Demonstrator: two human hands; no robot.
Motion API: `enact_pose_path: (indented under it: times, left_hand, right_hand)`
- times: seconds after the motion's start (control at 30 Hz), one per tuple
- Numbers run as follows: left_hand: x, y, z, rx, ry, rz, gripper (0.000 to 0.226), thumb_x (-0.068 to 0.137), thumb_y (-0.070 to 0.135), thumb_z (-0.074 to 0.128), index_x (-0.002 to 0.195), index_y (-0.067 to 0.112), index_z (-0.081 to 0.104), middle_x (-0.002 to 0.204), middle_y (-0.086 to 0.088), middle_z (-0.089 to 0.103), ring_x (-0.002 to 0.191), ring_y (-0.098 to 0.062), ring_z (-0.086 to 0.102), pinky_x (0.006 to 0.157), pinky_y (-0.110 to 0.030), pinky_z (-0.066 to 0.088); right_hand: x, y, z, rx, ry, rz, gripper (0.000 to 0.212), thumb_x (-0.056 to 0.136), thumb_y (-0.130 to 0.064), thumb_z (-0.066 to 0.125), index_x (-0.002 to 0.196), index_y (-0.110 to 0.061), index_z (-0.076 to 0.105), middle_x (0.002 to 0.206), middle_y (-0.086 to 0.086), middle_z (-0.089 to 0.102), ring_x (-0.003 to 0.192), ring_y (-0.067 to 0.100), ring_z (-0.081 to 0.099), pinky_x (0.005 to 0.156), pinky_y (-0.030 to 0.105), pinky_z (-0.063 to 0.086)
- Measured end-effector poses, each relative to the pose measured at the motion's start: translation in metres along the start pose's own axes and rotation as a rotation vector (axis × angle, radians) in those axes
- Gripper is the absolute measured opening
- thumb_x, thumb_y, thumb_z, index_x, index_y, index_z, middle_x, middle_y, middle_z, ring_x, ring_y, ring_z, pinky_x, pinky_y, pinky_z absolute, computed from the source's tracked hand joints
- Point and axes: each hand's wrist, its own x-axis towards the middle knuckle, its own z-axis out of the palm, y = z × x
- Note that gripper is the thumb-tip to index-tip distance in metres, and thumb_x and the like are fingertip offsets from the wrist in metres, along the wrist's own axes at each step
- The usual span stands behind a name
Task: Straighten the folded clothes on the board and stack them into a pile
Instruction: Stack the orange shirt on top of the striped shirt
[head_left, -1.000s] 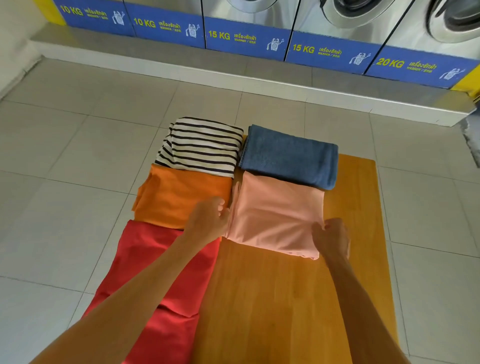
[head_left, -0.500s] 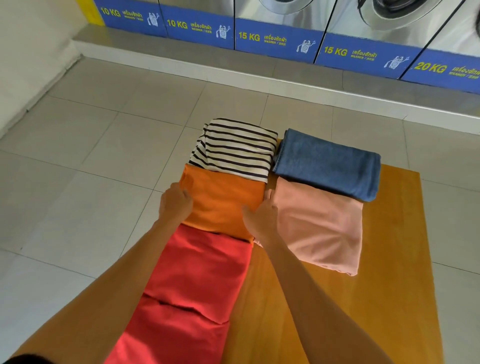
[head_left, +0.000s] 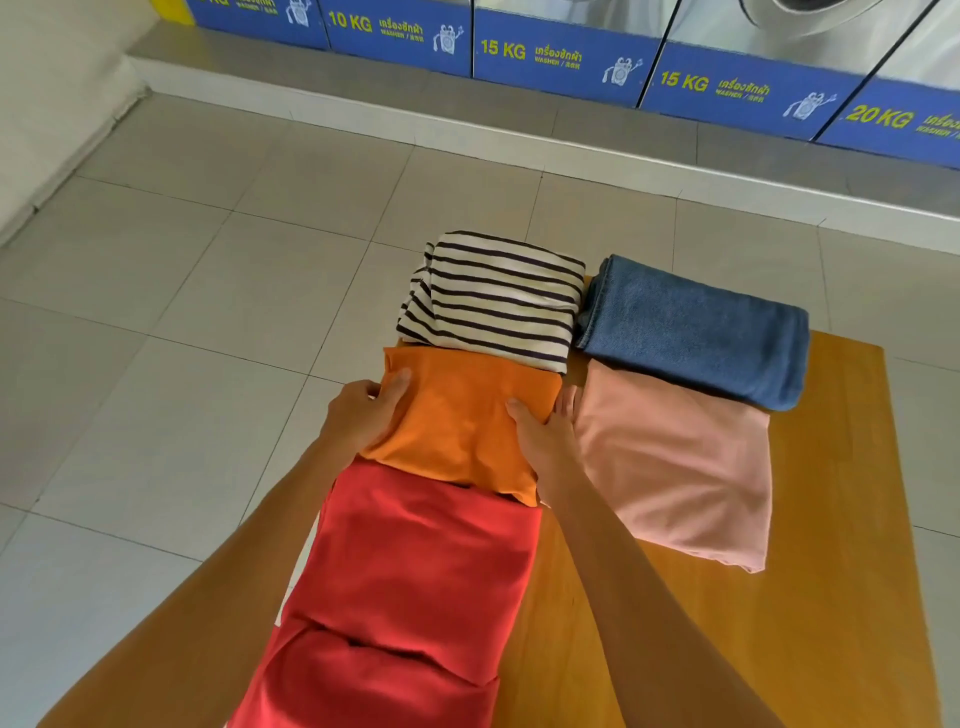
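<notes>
Both my hands are on the folded orange garment (head_left: 462, 415), which lies on the left half of the wooden board (head_left: 841, 597). My left hand (head_left: 363, 415) clamps its left edge, thumb lying on top of the cloth and the other fingers tucked under or behind the fold. My right hand (head_left: 545, 436) pinches its right edge, thumb on top of the cloth, fingers down in the gap beside it.

Neighbours, reckoned from the orange piece:
- 12 o'clock: striped garment (head_left: 493, 301), black on white, touching the orange one's far edge.
- 6 o'clock: red garment (head_left: 415, 571), longer, loosely folded; the orange piece's near edge overlaps it.
- 3 o'clock: pink garment (head_left: 675, 467), just beside; my right fingers sit between the two.
- 1 to 2 o'clock: blue denim piece (head_left: 696, 327), thick fold, its near edge over the pink one's far edge.

The right part of the board is bare wood. Beyond the board: pale floor tiles (head_left: 208, 260), then at 12 o'clock a grey plinth (head_left: 415, 88) carrying washing machines with blue panels (head_left: 561, 60) marked 10 KG, 15 KG, 20 KG.
</notes>
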Motion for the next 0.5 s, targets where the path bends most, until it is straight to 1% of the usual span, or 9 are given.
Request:
enact_pose_path:
  times: [0.07,0.1,0.17,0.23,0.3,0.33,0.37,0.43,0.5]
  left_hand:
    - [0.006,0.000,-0.004,0.010,-0.035,0.044,0.057,0.096,0.058,0.039,0.076,0.009,0.058,0.072,-0.004,0.058,0.076,-0.026,0.058,0.059,-0.027,0.038]
    - [0.008,0.000,-0.005,0.000,-0.031,0.064,0.055,0.098,0.055,0.038,0.076,0.008,0.060,0.071,-0.005,0.058,0.074,-0.025,0.057,0.058,-0.027,0.038]
    - [0.011,-0.001,-0.007,-0.035,0.018,0.090,0.053,0.100,0.049,0.037,0.092,0.005,0.064,0.083,-0.008,0.062,0.076,-0.021,0.056,0.064,-0.028,0.041]
    - [0.008,0.000,-0.005,-0.042,0.090,0.124,0.050,0.102,0.046,0.035,0.099,0.005,0.062,0.085,-0.005,0.060,0.074,-0.015,0.053,0.063,-0.027,0.040]
    - [0.002,0.000,-0.003,-0.042,0.161,0.155,0.048,0.103,0.044,0.033,0.099,0.006,0.060,0.084,-0.004,0.058,0.076,-0.017,0.053,0.067,-0.028,0.040]
    - [0.001,0.000,-0.002,-0.059,0.183,0.156,0.047,0.103,0.043,0.031,0.099,0.006,0.059,0.085,-0.005,0.058,0.079,-0.020,0.054,0.071,-0.031,0.041]
    - [0.000,0.002,0.000,-0.082,0.192,0.149,0.047,0.104,0.043,0.030,0.099,0.006,0.058,0.086,-0.006,0.057,0.082,-0.022,0.055,0.073,-0.034,0.042]
    - [-0.001,0.007,0.001,-0.170,0.138,0.101,0.047,0.104,0.043,0.029,0.104,0.006,0.057,0.092,-0.006,0.058,0.087,-0.022,0.054,0.076,-0.036,0.042]
    - [0.003,0.011,-0.001,-0.314,0.013,-0.014,0.048,0.103,0.046,0.029,0.120,0.010,0.056,0.110,-0.006,0.059,0.101,-0.024,0.055,0.085,-0.037,0.043]
  right_hand:
    - [0.005,0.001,-0.002,-0.014,0.022,-0.046,0.036,0.092,-0.046,0.063,0.124,-0.032,0.050,0.106,-0.001,0.057,0.102,0.022,0.055,0.102,0.049,0.049]
    - [0.007,0.001,-0.001,-0.011,0.024,-0.052,0.026,0.093,-0.045,0.062,0.114,-0.032,0.053,0.102,-0.003,0.059,0.100,0.022,0.057,0.100,0.049,0.050]
    - [0.006,0.001,0.001,-0.004,0.031,-0.056,0.017,0.093,-0.046,0.061,0.102,-0.035,0.053,0.095,-0.006,0.061,0.098,0.026,0.062,0.096,0.053,0.053]
    - [0.008,0.004,0.001,0.010,0.037,-0.063,0.020,0.089,-0.052,0.061,0.101,-0.038,0.053,0.099,-0.006,0.064,0.099,0.028,0.065,0.095,0.055,0.053]
    - [0.008,0.005,0.000,0.040,0.026,-0.050,0.037,0.088,-0.051,0.063,0.118,-0.029,0.057,0.111,-0.001,0.066,0.105,0.030,0.064,0.097,0.055,0.052]
    - [0.007,0.005,-0.001,0.076,0.017,-0.043,0.048,0.089,-0.048,0.065,0.130,-0.024,0.056,0.120,0.003,0.066,0.109,0.030,0.063,0.100,0.055,0.051]
    - [0.006,0.002,-0.002,0.104,0.007,-0.037,0.053,0.090,-0.044,0.066,0.137,-0.021,0.054,0.127,0.005,0.064,0.112,0.030,0.062,0.101,0.054,0.051]
    - [0.002,-0.007,-0.004,0.141,-0.007,-0.032,0.052,0.092,-0.037,0.068,0.139,-0.020,0.052,0.128,0.006,0.064,0.111,0.029,0.062,0.100,0.052,0.052]
    - [-0.004,-0.019,-0.007,0.172,-0.024,-0.041,0.042,0.093,-0.034,0.068,0.131,-0.021,0.055,0.125,0.005,0.065,0.107,0.027,0.063,0.095,0.048,0.053]
